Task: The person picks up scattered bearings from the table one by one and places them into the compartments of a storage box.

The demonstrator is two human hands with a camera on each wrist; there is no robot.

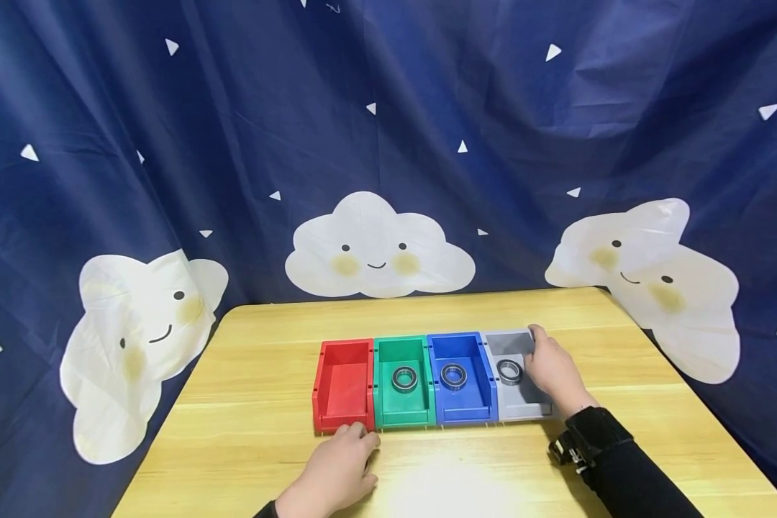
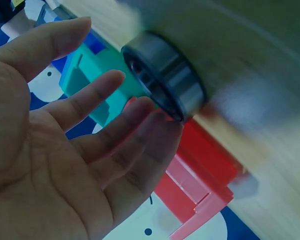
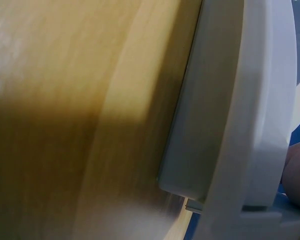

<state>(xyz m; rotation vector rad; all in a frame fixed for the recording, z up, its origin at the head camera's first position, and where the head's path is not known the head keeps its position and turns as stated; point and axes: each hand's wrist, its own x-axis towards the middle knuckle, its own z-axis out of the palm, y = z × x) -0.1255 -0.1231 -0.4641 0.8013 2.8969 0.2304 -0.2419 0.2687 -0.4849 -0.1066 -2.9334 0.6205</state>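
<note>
My left hand (image 1: 338,467) is just in front of the red bin (image 1: 344,388), fingers loosely bent. In the left wrist view, a ball bearing (image 2: 165,75) stands on its edge on the table by my fingertips, with the thumb well apart from it; the head view hides this bearing. My right hand (image 1: 553,367) grips the right side wall of the gray bin (image 1: 524,415), and a fingertip (image 3: 297,172) shows past the wall in the right wrist view. Single bearings lie flat in the green bin (image 1: 404,379), the blue bin (image 1: 454,376) and the gray bin.
The bins stand side by side in a row on a wooden table (image 1: 265,374), their low fronts toward me. Behind the table hangs a dark blue curtain (image 1: 252,180) with clouds and triangles. A black device (image 1: 573,450) is strapped at the right wrist.
</note>
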